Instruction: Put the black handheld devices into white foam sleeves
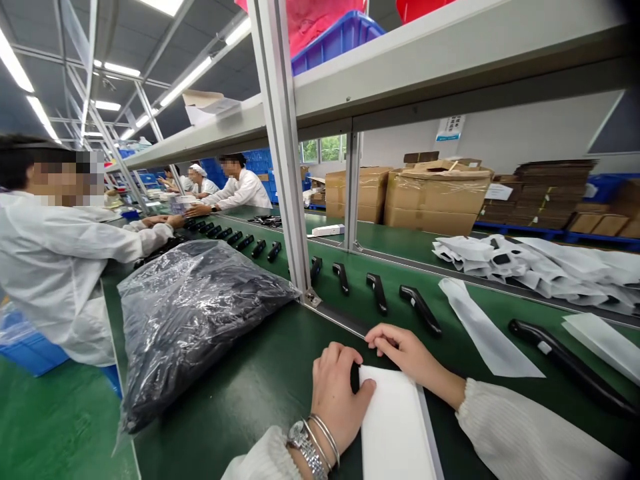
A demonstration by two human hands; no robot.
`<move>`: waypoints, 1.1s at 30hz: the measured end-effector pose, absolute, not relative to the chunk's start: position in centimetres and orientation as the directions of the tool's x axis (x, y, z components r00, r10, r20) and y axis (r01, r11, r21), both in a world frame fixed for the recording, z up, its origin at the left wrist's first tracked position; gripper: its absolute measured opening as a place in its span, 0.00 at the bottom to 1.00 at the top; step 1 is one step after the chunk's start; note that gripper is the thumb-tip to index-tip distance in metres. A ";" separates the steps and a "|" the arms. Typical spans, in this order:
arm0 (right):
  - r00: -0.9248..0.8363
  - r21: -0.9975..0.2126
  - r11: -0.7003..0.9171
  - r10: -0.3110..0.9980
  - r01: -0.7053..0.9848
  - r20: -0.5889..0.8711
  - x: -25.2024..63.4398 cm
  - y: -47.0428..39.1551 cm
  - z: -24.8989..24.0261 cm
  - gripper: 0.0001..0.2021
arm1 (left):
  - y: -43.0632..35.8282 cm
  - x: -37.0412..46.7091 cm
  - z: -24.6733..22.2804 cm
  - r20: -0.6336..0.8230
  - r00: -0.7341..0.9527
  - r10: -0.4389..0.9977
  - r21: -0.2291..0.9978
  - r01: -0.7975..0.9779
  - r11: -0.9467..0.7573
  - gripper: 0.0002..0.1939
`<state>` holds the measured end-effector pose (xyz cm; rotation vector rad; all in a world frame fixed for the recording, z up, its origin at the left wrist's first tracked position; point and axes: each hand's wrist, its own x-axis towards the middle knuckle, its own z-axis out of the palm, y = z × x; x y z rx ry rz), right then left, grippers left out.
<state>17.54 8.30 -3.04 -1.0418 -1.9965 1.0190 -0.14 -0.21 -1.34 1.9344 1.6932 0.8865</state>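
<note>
A flat stack of white sleeves [393, 427] lies on the green bench in front of me. My left hand [337, 400], wearing a watch and bangles, has its fingers curled at the near-left edge of the stack, its thumb pressed on the top corner. Just beyond the stack, my right hand [405, 353] is closed in a pinch; whatever lies between its fingertips is too small to tell. To the right, a loose white sleeve [487, 327] rests between a black curved handheld device [420, 309] and a larger-looking black device [570, 363].
A clear plastic bag of dark items [195, 320] fills the bench at left. A metal post [283, 147] rises ahead. Black devices line the green belt. White sleeves [540, 267] are heaped at right, cartons [435, 197] behind. A co-worker [55, 267] reaches in from the left.
</note>
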 end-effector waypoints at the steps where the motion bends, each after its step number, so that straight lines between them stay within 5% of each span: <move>1: -0.422 -0.838 0.378 0.884 0.393 0.200 17.6 8.8 -3.0 0.12 | -0.1 -0.2 -1.4 0.185 0.051 0.981 0.656 0.737 -0.162 0.09; 6: -0.106 -0.700 0.242 0.967 0.672 0.232 18.7 14.3 -1.8 0.17 | 0.3 -0.4 -1.7 0.190 0.113 0.975 0.602 0.771 -0.206 0.03; 11: 0.043 -0.722 0.056 0.992 0.689 0.117 19.9 19.5 -1.7 0.24 | 0.7 -0.4 -1.8 0.210 0.151 0.966 0.554 0.796 -0.245 0.10; 16: 0.046 -0.866 0.004 0.998 0.499 0.031 20.3 19.1 -2.5 0.27 | 0.9 -0.5 -1.8 0.225 0.147 0.963 0.516 0.820 -0.246 0.14; 23: -0.057 -0.994 0.052 0.997 0.091 0.047 20.1 12.9 -1.8 0.39 | 0.5 -0.5 -1.2 0.224 0.186 0.957 0.552 0.784 -0.282 0.04; 27: -0.104 -0.982 0.028 0.993 -0.187 0.048 19.8 10.3 -1.4 0.42 | 0.7 -0.5 -1.2 0.274 0.214 0.938 0.515 0.791 -0.330 0.12; 33: -0.096 -0.952 0.139 0.981 -0.274 0.171 18.8 8.8 -1.3 0.41 | 0.5 -0.4 -1.1 0.329 0.231 0.916 0.528 0.759 -0.382 0.07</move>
